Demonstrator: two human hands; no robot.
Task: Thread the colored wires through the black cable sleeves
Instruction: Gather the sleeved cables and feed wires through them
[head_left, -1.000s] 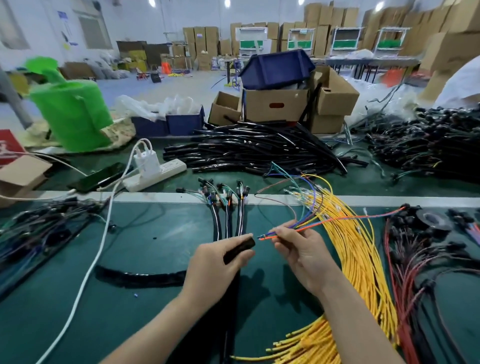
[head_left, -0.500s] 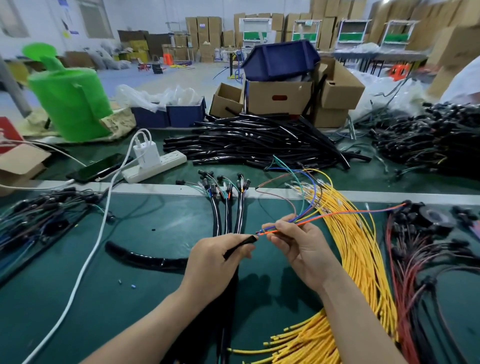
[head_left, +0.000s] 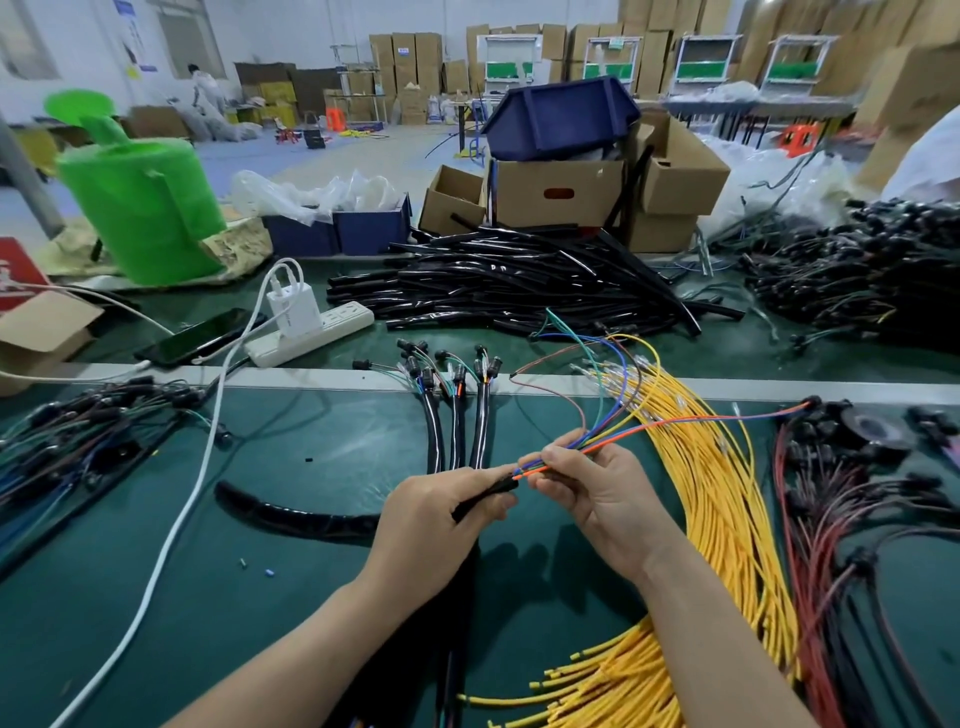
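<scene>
My left hand (head_left: 436, 514) grips a black cable sleeve (head_left: 491, 491) near its open end, which points right. My right hand (head_left: 597, 493) pinches a small bundle of colored wires (head_left: 613, 434), orange, blue, green and brown. The wire tips touch the sleeve's mouth, between the two hands. The rest of the sleeve runs down under my left hand toward the near edge. The wires fan up and away to the far right of the mat.
A thick bundle of yellow wires (head_left: 722, 519) lies right of my hands, red wires (head_left: 831, 525) beyond it. Three finished sleeved cables (head_left: 457, 421) lie just ahead. A loose black sleeve (head_left: 296, 517), a white cable (head_left: 171, 540) and a power strip (head_left: 311, 332) are left. A pile of black sleeves (head_left: 519, 291) sits farther back.
The two hands have come together: the wire tips, a small gap away from the sleeve end one second ago, now meet its mouth. The view has tilted down slightly.
</scene>
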